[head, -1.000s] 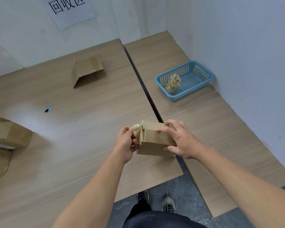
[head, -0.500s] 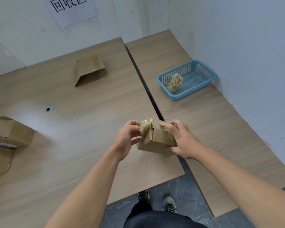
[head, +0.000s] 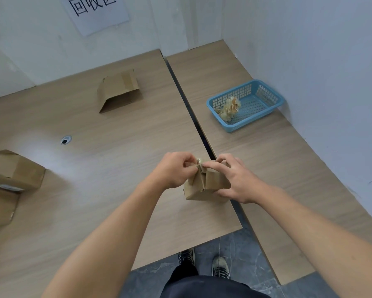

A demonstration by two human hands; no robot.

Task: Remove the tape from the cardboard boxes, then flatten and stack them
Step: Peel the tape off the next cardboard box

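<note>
Head view: a small, creased brown cardboard box [head: 202, 190] is at the near corner of the wood-grain table [head: 94, 158], beside a dark gap. The right hand [head: 234, 179] grips its side; the left hand [head: 174, 171] pinches crinkled tape [head: 199, 161] at its top. Farther off, a blue mesh basket [head: 275, 104] holds a tape wad [head: 230, 108], and a collapsed box [head: 118, 91] lies well apart.

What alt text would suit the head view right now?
Two bare hands work a small cardboard box over the table: the left hand pinches tape at its top while the right hand holds the box. Beyond lie a flattened box, more boxes at left, and a blue basket holding wadded tape.
</note>
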